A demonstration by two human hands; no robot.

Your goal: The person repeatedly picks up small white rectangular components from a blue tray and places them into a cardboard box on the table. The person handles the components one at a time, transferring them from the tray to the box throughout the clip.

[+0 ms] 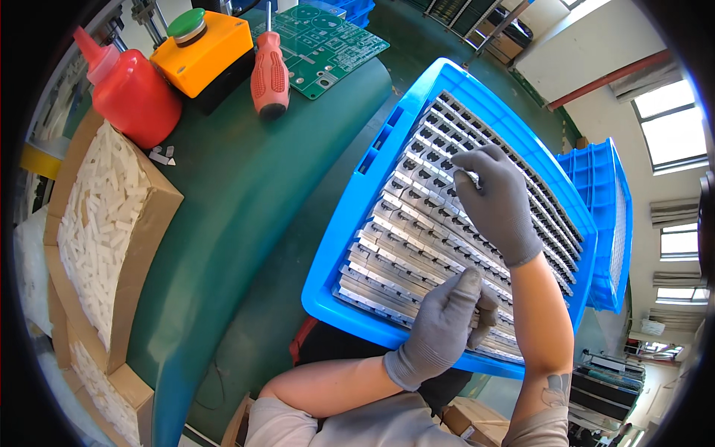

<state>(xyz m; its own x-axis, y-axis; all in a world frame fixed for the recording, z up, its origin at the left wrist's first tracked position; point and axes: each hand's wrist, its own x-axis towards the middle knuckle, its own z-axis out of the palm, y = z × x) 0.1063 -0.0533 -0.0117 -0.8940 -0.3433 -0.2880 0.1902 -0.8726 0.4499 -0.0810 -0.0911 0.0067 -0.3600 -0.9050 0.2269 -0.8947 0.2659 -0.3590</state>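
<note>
Grey knit gloves cover both of my hands over a blue plastic crate [326, 296]. Inside it stand many rows of small metal parts [406, 212] with black bits on them. My right hand [500, 205] is over the middle rows, thumb and forefinger closed in a pinch. A small whitish piece shows at its fingertips, too small to name. Nearer to me, my left hand [445, 322] is closed above the front rows, thumb against the curled fingers. A bit of something pale shows between its fingers; the rest is hidden.
A green-topped bench [246, 201] at left carries a cardboard box [149, 216] of small white pieces, a red squeeze bottle [138, 97], an orange button box [202, 52], a red-handled screwdriver [269, 74] and a green circuit board [324, 48]. Another blue crate [602, 223] stands at right.
</note>
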